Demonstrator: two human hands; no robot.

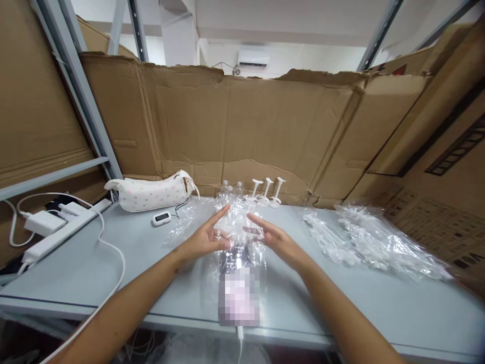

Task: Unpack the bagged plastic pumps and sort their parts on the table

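My left hand [207,236] is open, its index finger and thumb stretched apart, at the left side of a crumpled clear plastic bag [237,222]. Facing it from the right, my right hand [276,237] is open too, with its index finger extended. Clear bottle-like pieces [238,188] show at the bag's far end; their exact kind is hard to make out. Three white plunger-like parts [267,189] stand upright just behind my right hand. Below the hands lies a phone [239,298], its screen blurred out, partly under the plastic.
At the back left lie a white patterned pouch [153,193] and a small white device with a dark display [161,218]. A power strip [64,232] with a white cable runs along the left. Bagged clear parts [375,242] cover the right side. Cardboard [265,121] walls the back.
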